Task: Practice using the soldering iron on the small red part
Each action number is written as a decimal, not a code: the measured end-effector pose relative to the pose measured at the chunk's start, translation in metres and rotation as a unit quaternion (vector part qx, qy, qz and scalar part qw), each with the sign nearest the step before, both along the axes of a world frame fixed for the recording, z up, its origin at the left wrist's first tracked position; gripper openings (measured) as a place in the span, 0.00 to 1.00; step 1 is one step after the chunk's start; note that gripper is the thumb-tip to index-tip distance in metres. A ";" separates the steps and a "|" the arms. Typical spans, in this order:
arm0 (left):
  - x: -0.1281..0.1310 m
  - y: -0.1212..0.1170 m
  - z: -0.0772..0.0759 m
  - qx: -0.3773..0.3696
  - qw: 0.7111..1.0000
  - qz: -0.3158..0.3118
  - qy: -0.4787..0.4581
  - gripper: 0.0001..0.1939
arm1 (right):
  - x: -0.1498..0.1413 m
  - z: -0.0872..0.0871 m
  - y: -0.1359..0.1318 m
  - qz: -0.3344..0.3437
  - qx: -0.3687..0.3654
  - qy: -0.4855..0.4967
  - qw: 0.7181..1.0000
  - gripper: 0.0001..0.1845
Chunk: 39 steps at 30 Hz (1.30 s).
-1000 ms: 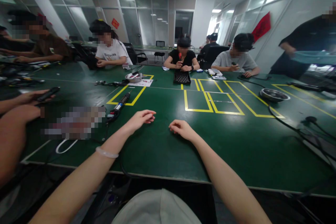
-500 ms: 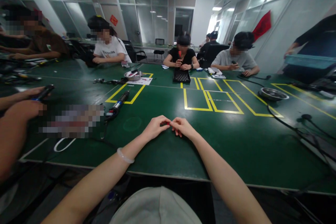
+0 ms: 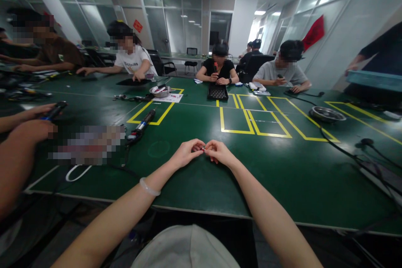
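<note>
My left hand (image 3: 186,153) and my right hand (image 3: 220,152) meet fingertip to fingertip just above the green table (image 3: 201,176), a little in from its near edge. Both are curled in a pinch around a tiny part (image 3: 202,149) between them, too small to name. A pale bangle (image 3: 150,187) sits on my left wrist. An electric screwdriver (image 3: 140,126) with a black cable lies to the left of my left hand.
Yellow taped boxes (image 3: 254,121) mark the table ahead. A black tray (image 3: 217,91) and a metal bowl (image 3: 327,113) lie further off, with cables (image 3: 351,153) trailing on the right. Another person's arms (image 3: 21,142) reach in from the left, and several people sit around the far side.
My hands were apart a second ago. They came together over the table and now hold a small part between their fingertips. The person at far left has stretched an arm out.
</note>
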<state>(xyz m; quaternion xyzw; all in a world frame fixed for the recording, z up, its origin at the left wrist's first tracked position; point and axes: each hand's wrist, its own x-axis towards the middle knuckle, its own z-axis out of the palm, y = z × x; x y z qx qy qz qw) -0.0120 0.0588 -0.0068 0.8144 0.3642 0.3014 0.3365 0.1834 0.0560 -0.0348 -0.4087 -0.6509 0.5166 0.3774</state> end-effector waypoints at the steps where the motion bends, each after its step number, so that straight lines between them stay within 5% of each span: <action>1: 0.000 -0.001 0.002 -0.003 1.000 -0.003 0.001 0.15 | 0.000 0.001 0.000 0.002 0.001 -0.002 1.000 0.13; 5: -0.012 -0.002 0.015 0.029 0.999 0.015 0.030 0.18 | 0.000 0.002 -0.001 -0.002 0.004 -0.015 1.000 0.12; 9: -0.053 0.001 0.032 0.128 0.975 0.107 0.150 0.19 | 0.001 0.001 0.000 -0.005 0.010 -0.029 1.000 0.13; 13: -0.119 0.005 0.039 0.170 0.905 0.252 0.298 0.21 | 0.002 -0.002 0.001 -0.002 0.014 -0.031 0.999 0.14; 16: -0.164 0.003 0.041 0.154 0.823 0.355 0.416 0.24 | 0.001 -0.002 0.000 0.000 0.010 -0.032 0.999 0.14; 20: -0.193 -0.001 0.043 0.068 0.751 0.398 0.522 0.25 | 0.001 -0.002 0.000 0.004 0.005 -0.033 0.999 0.14; 23: -0.199 0.002 0.044 -0.018 0.742 0.410 0.531 0.26 | 0.001 -0.002 0.001 0.005 -0.002 -0.033 0.999 0.14; 28: -0.199 0.014 0.040 -0.037 0.750 0.395 0.529 0.29 | 0.001 0.000 0.001 0.003 -0.005 -0.032 0.999 0.13; 32: -0.187 0.019 0.029 0.015 0.789 0.336 0.514 0.28 | 0.001 0.001 0.000 0.003 -0.007 -0.030 1.000 0.14; 39: -0.133 0.008 0.017 0.078 0.804 0.331 0.488 0.28 | 0.000 0.003 -0.001 0.004 0.001 -0.027 1.000 0.13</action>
